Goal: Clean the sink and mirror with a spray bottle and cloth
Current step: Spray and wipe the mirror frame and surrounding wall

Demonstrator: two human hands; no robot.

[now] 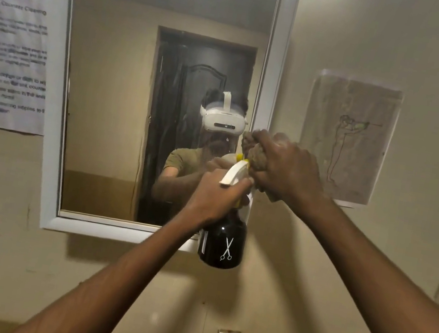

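Before 1 mirror (127,85), left hand (214,197) grips 1 spray bottle (223,243), right hand (285,169) clutches 1 cloth (253,150).

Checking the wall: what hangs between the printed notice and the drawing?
In the head view, the mirror hangs between the notice and the drawing.

Upright black spray bottle (224,240), bunched cloth (255,155)

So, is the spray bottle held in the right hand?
No, the left hand grips the spray bottle by its neck, while the right hand holds the bunched cloth.
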